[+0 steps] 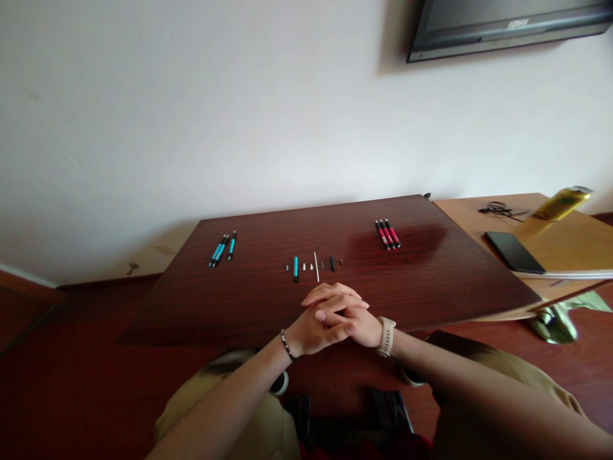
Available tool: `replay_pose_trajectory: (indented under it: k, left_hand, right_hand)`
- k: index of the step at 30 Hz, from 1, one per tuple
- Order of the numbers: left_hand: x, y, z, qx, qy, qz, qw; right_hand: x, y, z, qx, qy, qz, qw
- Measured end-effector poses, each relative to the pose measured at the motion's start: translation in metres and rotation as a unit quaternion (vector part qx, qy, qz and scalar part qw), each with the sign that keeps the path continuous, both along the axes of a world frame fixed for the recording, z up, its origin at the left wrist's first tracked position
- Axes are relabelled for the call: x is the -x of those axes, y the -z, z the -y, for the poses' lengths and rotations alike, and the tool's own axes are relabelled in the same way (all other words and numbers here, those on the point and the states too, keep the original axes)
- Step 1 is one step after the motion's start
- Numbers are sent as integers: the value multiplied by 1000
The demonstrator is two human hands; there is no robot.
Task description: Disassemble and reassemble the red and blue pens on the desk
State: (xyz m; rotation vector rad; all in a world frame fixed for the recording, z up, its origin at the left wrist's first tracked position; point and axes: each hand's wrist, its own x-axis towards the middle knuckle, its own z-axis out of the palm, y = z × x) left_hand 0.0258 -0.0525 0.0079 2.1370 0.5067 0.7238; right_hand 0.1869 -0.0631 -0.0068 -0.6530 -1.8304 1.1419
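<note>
My left hand (313,329) and my right hand (352,316) are clasped together, fingers interlaced, resting at the near edge of a dark wooden table (268,300). Neither holds anything. Just beyond them lies a row of small pen parts (313,264): a blue barrel, a thin white refill and several tiny black and white pieces. Three blue pens (222,248) lie at the far left of the table. Three red pens (387,234) lie at the far right. A bracelet is on my left wrist and a watch on my right.
A lighter wooden table (565,243) adjoins on the right, bearing a black phone (513,252), a yellow can (560,203) and a dark cable (498,208). A wall-mounted screen (507,25) hangs above. The floor is reddish-brown.
</note>
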Motion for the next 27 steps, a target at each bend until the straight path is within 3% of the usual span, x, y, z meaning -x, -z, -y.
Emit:
replay_pose_trajectory:
  k: [8,17,24,27]
  left_hand:
    - [-3,2,-10,41,6,16,999]
    - [0,5,-12,-8,18,21,1000]
    - [15,-20,-18,84,47,-11,995]
    - [18,-28,-15,75,47,-16,996]
  right_hand:
    - [1,-6,-5,14,47,20,999]
    - [2,-2,-1,-10,26,8,1000]
    - [8,-3,-3,-20,60,61,996]
    - [8,-5,-6,-35,45,67,996]
